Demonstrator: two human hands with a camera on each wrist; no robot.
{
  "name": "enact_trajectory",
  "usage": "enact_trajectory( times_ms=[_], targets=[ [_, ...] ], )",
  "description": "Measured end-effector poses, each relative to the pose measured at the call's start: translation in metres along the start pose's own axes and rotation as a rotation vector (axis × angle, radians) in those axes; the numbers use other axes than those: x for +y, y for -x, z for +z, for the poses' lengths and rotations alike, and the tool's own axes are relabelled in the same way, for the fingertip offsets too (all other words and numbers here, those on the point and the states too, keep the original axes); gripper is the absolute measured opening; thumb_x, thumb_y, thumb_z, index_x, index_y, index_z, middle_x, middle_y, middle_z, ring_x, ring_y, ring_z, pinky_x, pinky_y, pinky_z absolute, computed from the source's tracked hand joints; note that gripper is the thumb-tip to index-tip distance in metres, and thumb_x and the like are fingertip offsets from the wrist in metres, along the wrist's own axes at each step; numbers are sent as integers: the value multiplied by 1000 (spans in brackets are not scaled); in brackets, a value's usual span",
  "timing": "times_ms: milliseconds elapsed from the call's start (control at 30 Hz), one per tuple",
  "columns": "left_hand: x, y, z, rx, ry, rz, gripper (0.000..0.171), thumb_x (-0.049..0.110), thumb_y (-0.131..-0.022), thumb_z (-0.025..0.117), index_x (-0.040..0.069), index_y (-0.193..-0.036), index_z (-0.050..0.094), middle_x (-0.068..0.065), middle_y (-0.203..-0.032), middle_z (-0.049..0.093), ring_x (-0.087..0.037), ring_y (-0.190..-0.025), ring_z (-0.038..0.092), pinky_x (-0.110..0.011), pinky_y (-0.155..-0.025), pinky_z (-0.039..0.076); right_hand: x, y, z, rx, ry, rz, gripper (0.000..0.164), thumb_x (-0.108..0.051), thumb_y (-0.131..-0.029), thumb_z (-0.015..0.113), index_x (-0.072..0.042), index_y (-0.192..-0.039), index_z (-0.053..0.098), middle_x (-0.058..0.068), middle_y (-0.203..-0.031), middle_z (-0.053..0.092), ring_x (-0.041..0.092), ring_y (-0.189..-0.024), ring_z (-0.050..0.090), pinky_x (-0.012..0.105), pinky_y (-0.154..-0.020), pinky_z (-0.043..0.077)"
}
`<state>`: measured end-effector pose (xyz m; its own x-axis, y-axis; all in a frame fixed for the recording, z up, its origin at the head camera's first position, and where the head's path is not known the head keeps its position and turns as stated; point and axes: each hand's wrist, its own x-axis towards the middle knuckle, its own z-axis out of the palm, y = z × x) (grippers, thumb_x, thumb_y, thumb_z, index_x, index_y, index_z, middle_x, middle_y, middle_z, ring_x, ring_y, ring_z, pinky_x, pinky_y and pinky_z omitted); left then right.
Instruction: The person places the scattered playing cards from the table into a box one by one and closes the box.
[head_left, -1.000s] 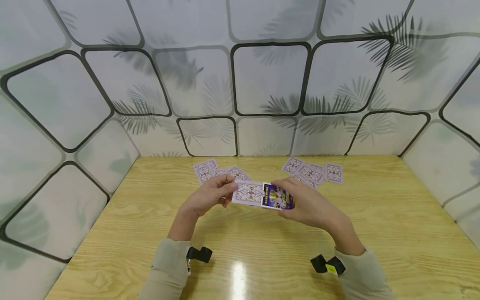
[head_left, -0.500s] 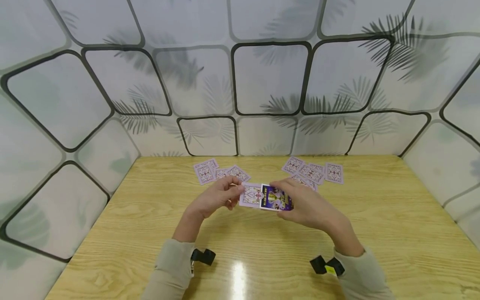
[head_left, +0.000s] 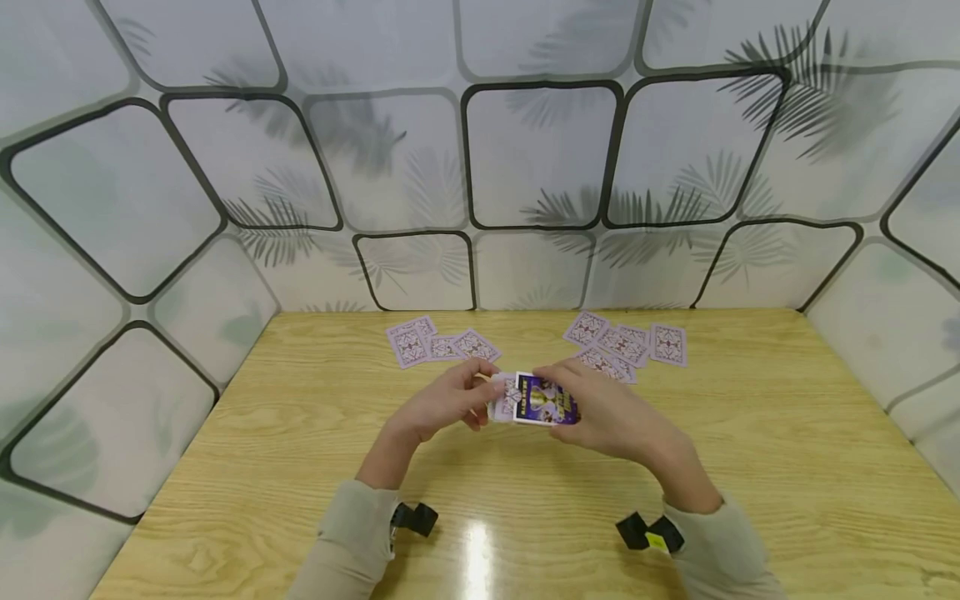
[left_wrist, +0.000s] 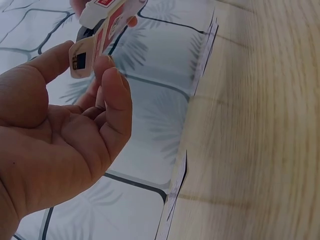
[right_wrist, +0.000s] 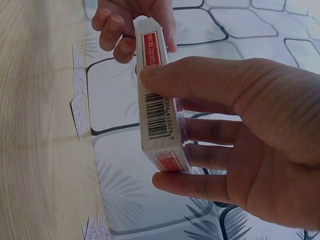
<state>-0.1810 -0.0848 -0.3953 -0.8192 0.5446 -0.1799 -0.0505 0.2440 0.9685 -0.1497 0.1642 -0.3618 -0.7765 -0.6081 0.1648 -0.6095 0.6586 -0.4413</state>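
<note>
The right hand [head_left: 611,412] has its fingers clamped on the box [head_left: 546,400], thumb along the near narrow side and the other fingers over the far side; in the right wrist view the thumb presses just above the barcode [right_wrist: 158,116], and the little finger lies by the box's lower end. The box is raised above the table [head_left: 525,492], between the two sets of fingers, its blue and purple face upward and its end towards the left fingertips. The deck [head_left: 506,398] juts partway from that end, and the left hand [head_left: 450,404] pinches its outer edge, thumb on top and fingers underneath; how many cards make it up cannot be told. In the left wrist view a pale tab [left_wrist: 81,59] with a dark square sits between the left thumb and fingertips. Beyond the left fingers, loose cards [head_left: 411,346] lie overlapping with patterned backs up; a second spread [head_left: 621,346] with the same backs lies beyond the right fingers, and a lone card [head_left: 667,344] rests to its right. Behind both spreads, farthest from the fingers, stands a leaf-printed wall [head_left: 540,158].
</note>
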Motion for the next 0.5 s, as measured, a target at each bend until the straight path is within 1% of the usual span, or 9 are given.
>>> enact_trajectory(
  times_ms=[200, 300, 500],
  targets=[
    [2, -1, 6, -5, -34, 17, 36, 31, -96, 55, 6, -122, 47, -8, -88, 59, -18, -66, 55, -40, -64, 52, -2, -1, 2, -13, 3, 4, 67, -20, -75, 79, -10, -134, 50, 3, -124, 56, 14, -104, 55, 34, -85, 48],
    [2, -1, 8, -5, -52, 24, 37, 31, -96, 55, 7, -123, 46, -9, -90, 59, -17, -70, 56, -44, -66, 53, -2, -2, 3, -19, 6, 9, 67, -21, -75, 79, -12, -134, 50, 2, -124, 56, 13, -105, 54, 33, -85, 48],
    [1, -2, 11, -17, -61, 30, 38, 30, -96, 56, 8, -124, 45, -10, -94, 60, -16, -75, 57, -47, -67, 52, -3, -1, 4, -13, 13, -10, 67, -19, -75, 79, -10, -134, 50, 3, -124, 56, 15, -105, 55, 34, -84, 48]
  ],
)
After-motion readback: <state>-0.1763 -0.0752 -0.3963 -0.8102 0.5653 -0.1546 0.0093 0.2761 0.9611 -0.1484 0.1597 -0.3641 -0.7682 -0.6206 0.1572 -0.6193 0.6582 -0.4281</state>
